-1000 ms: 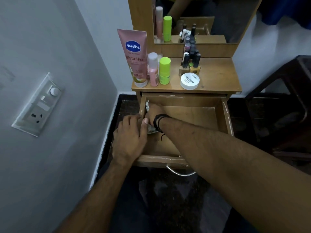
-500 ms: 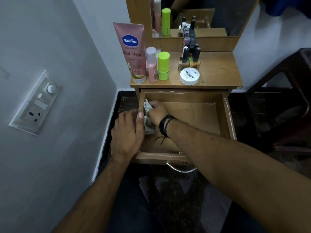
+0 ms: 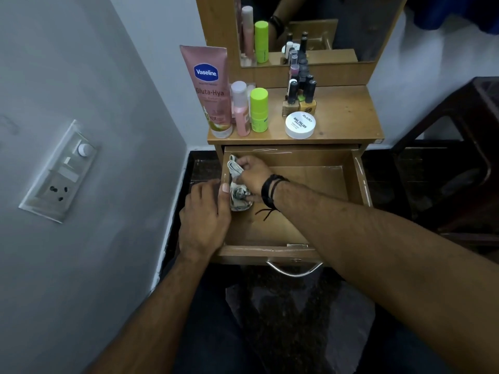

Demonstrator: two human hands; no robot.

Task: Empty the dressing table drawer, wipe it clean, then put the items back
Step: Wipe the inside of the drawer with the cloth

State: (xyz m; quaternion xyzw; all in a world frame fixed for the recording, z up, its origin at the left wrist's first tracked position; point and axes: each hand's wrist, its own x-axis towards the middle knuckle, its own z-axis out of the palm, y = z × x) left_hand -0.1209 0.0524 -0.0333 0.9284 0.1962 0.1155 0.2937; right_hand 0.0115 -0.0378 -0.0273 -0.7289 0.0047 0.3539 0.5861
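Observation:
The wooden drawer [image 3: 361, 182] of the dressing table stands pulled out, its floor bare apart from a crumpled pale cloth [image 3: 239, 197] in the left corner. My right hand [image 3: 252, 175] grips that cloth against the drawer's left wall. My left hand [image 3: 206, 214] rests over the drawer's left edge, thumb inside and fingers outside. On the tabletop [image 3: 343, 114] stand a pink Vaseline tube [image 3: 209, 87], a pink bottle [image 3: 240, 109], a green bottle [image 3: 259, 109], several nail polish bottles [image 3: 299, 93] and a white round tub [image 3: 300, 125].
A mirror [image 3: 310, 25] rises behind the tabletop. A grey wall with a switch and socket plate [image 3: 59, 171] runs close on the left. Dark wooden furniture [image 3: 453, 157] stands to the right. The drawer's metal handle [image 3: 294, 268] faces me over the dark floor.
My right hand has slid with the cloth along the drawer's left wall toward the back. My left hand has kept its place on the drawer's edge.

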